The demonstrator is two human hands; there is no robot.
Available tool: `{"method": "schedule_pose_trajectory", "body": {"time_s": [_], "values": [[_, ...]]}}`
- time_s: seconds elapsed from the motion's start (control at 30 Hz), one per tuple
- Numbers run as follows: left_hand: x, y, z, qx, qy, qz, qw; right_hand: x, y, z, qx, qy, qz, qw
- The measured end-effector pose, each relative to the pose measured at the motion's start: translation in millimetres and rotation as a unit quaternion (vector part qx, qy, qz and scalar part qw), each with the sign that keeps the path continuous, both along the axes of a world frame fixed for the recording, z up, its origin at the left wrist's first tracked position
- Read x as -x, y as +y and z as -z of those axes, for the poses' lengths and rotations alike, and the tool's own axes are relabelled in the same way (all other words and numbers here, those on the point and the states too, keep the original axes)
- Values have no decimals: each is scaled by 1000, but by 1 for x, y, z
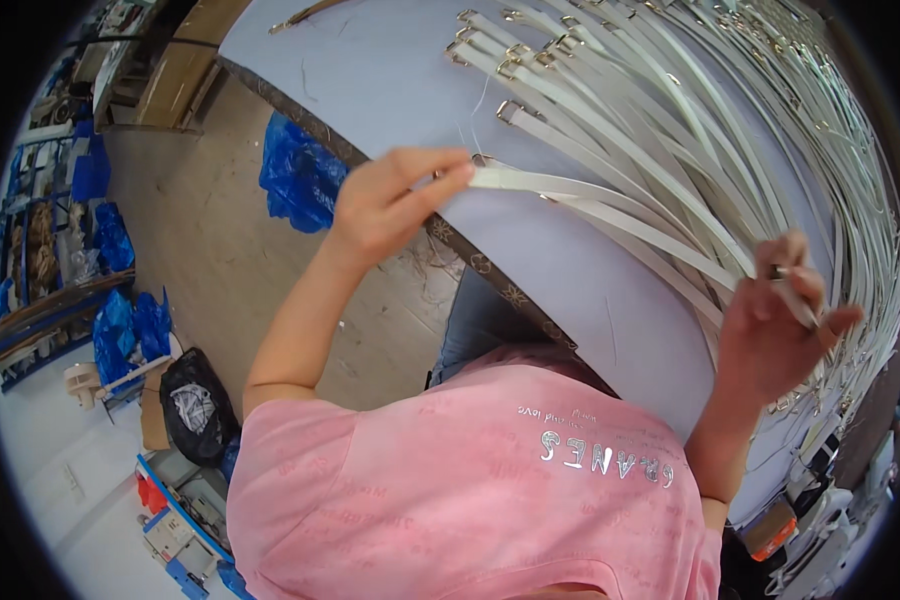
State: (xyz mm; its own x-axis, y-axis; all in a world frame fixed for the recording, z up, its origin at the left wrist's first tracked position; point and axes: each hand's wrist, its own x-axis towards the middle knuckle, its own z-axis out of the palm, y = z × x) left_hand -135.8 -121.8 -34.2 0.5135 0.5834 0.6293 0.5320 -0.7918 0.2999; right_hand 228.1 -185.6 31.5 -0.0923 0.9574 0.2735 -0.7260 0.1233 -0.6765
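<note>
My left hand (385,205) is closed in a pinch on the buckle end of a white belt (515,180), just over the table's near edge. From there the belt runs right across the table, with other white belts beneath and beside it. Over the belts at the right, my right hand (770,335) has its fingers curled round a slim pale piece (795,302) with a small dark metal part at its top. I cannot make out what that piece is. A thick pile of white belts (670,140) with gold-coloured buckles spreads beyond both hands.
The pale table (370,70) has a dark patterned border along its near edge. Loose threads lie on it. A blue plastic bag (298,175) is on the floor beyond the left forearm. Racks, a black bag (198,405) and more blue bags stand at the far left.
</note>
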Motion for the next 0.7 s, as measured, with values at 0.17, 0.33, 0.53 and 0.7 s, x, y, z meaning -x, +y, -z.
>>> {"method": "schedule_pose_trajectory", "body": {"time_s": [0.17,0.33,0.53,0.7], "values": [[-2,-17,33,7,21,-7,1000,64,32,34,98,-83,-122,984],[-12,-28,20,61,14,-45,997,114,52,57,131,-244,-110,955],[-27,-37,17,231,-75,-106,964,126,50,67,102,-382,-96,914],[-28,-31,8,369,-137,-121,911,128,49,77,79,-427,-44,900]]}}
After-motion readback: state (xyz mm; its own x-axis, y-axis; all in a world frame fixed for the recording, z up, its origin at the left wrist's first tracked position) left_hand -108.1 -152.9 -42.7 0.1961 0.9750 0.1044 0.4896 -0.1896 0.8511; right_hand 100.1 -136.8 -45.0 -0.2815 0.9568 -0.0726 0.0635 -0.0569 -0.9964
